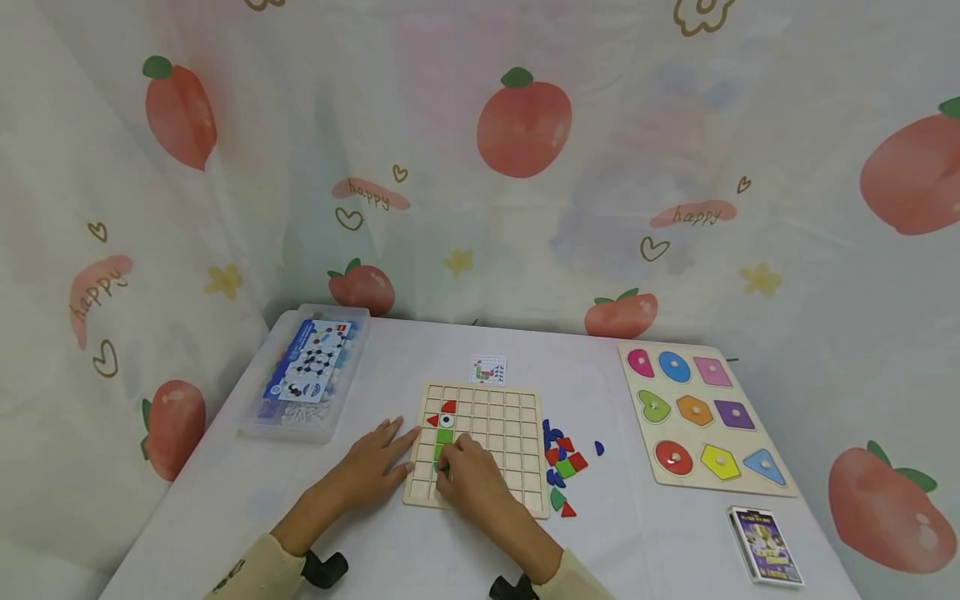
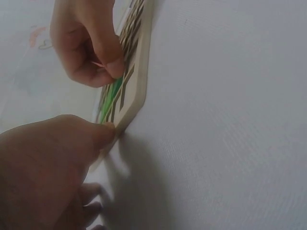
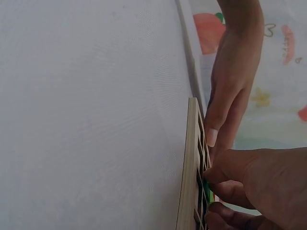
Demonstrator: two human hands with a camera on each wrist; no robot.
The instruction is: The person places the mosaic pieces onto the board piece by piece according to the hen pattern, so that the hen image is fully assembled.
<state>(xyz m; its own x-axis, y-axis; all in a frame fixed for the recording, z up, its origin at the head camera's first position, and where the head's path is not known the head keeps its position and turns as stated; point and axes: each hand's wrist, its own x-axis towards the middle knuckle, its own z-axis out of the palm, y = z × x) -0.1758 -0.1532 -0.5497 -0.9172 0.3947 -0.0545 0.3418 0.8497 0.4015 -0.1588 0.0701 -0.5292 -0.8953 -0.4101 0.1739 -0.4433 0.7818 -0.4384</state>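
A wooden grid board (image 1: 495, 417) lies on the table. In its left columns sit a red piece (image 1: 448, 407), a small red triangle (image 1: 432, 420), a white eye tile (image 1: 446, 421) and green squares (image 1: 445, 436) below. My left hand (image 1: 371, 462), fingers spread, rests at the board's left edge; its thumb touches the rim in the left wrist view. My right hand (image 1: 472, 479) reaches over the lower left cells, thumb and fingertips pinching a dark green piece (image 2: 118, 85) at the grid. Its fingers largely cover that piece in the head view.
Loose blue, red and green pieces (image 1: 564, 467) lie right of the board. A pattern card (image 1: 488, 369) is behind it. A clear plastic case (image 1: 307, 375) stands at left; a shape puzzle (image 1: 705, 417) and a card box (image 1: 765, 546) are at right.
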